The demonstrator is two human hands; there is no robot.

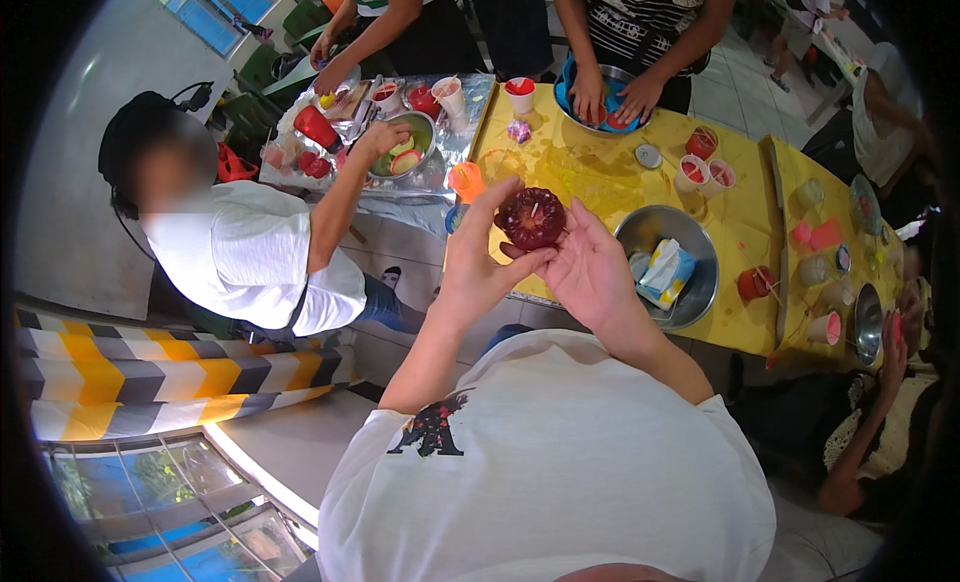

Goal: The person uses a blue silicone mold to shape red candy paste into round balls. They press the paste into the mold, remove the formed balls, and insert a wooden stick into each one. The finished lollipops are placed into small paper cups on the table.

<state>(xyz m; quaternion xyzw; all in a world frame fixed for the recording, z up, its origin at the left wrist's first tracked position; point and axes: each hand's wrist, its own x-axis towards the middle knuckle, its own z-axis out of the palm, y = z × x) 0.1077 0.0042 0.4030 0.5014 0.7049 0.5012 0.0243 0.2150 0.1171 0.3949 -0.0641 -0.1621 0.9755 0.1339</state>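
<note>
A dark red, round candle [532, 219] with a ridged, petal-like side and a short pale wick on top is held up in front of my chest. My left hand [474, 250] grips it from the left, thumb below and fingers along the side. From the right, my right hand [592, 264] cups it with its fingers against the candle's edge. Beyond it lies the wet yellow table cover. Close to my right hand stands a steel bowl [708, 282] holding a white, blue and yellow packet [666, 272].
An orange cup [466, 182] stands at the table's near left. White cups of red wax [692, 172] and a red container [757, 282] are to the right. A co-worker at left reaches into a steel bowl [428, 132]; another's hands work over a blue-lined bowl [570, 94].
</note>
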